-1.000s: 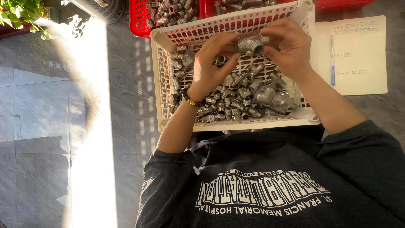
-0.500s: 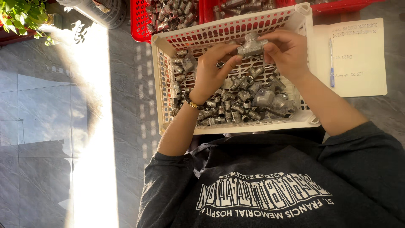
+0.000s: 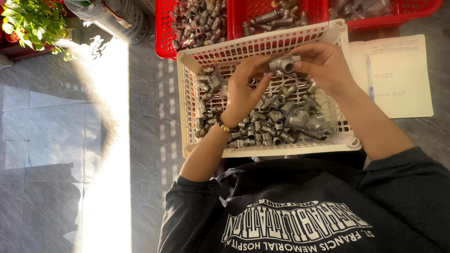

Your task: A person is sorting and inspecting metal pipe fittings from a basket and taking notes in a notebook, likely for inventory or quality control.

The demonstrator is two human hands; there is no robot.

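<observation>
A white slotted basket [image 3: 186, 100] sits in front of me, holding several grey metal pipe fittings [image 3: 276, 119]. I hold one elbow-shaped metal fitting [image 3: 282, 64] above the basket's far side with both hands. My right hand [image 3: 326, 65] grips its right end. My left hand [image 3: 243, 91], with a beaded bracelet on the wrist, pinches its left end with the fingertips.
Beyond the white basket stand red baskets [image 3: 164, 33] with more metal fittings [image 3: 199, 21]. To the right lies an open notebook [image 3: 405, 89] with a blue pen [image 3: 370, 77] on it. A potted plant [image 3: 30, 21] and a grey cylinder [image 3: 112, 16] sit at the far left, with a sunlit strip on the tiled floor.
My left hand's fingers have moved from a small piece over the pile onto the fitting held by my right hand. The view has shifted slightly.
</observation>
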